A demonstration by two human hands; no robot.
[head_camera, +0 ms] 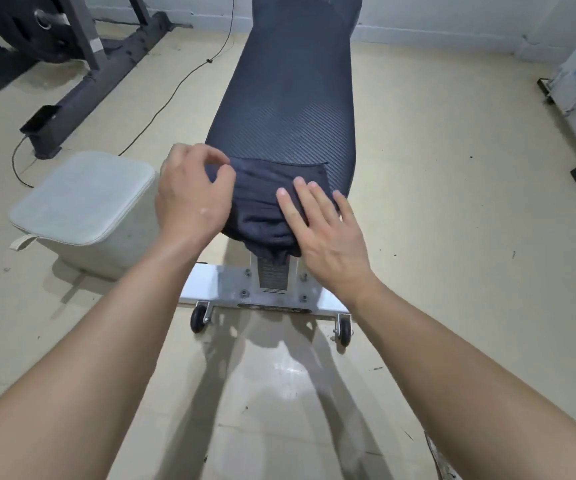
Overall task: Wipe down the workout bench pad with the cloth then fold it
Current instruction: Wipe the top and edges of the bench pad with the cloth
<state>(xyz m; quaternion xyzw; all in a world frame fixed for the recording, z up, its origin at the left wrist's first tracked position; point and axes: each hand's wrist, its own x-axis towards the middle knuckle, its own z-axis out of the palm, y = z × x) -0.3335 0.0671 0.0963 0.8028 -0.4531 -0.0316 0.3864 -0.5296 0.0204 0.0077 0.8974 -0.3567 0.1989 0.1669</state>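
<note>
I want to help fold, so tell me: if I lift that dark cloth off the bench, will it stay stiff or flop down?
Probably floppy: the cloth is wrinkled and droops off the bench pad. Likely light, since the left hand pinches its edge with fingertips only.

Just one cam here, head-mounted and wide-angle, at the near end of the bench pad, looking forward and down along it toward the far wall. Pretty close in, the pad's near end sits mid-frame.
</note>
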